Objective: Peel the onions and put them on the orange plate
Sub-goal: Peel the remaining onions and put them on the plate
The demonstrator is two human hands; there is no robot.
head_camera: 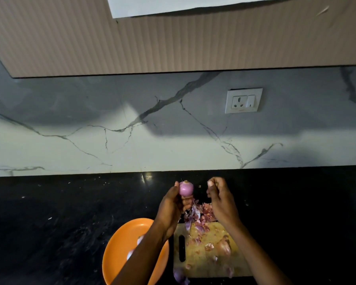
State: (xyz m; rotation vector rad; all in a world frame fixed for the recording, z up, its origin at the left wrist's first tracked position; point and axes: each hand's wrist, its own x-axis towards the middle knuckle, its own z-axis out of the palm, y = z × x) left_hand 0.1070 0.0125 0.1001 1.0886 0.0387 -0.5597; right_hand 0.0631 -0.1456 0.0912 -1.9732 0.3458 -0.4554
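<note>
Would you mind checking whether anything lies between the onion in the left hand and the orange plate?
Only the person's own left forearm crosses above the orange plate; nothing else visibly blocks the onion held in the left hand.

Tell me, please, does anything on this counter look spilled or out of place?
Yes. Onion skins spill past the far edge of the cutting board onto the black counter, and one purple piece lies off the board's near left corner. Small pale specks dot the counter too. The left hand holds a peeled onion cleanly.
</note>
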